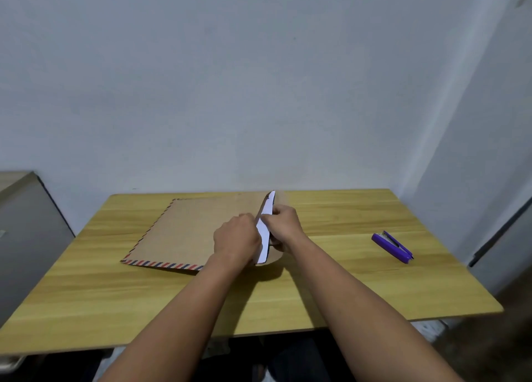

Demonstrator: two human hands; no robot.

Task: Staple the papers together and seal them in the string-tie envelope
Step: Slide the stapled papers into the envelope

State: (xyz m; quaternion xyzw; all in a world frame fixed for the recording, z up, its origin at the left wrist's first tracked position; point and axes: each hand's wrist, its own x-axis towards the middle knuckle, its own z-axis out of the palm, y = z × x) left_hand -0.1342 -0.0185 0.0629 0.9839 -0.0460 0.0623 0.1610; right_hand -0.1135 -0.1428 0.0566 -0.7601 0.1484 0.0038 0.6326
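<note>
Both hands meet at the right end of the brown envelope lying flat on the bench. The left hand and right hand each pinch the white papers, held edge-on (fingertips hidden). The purple stapler lies well apart, to the right.

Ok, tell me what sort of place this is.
Probably a small home or office work corner. A wooden table is pushed against a plain wall, with a purple stapler and a brown envelope on it, and a grey cabinet beside it.
</note>
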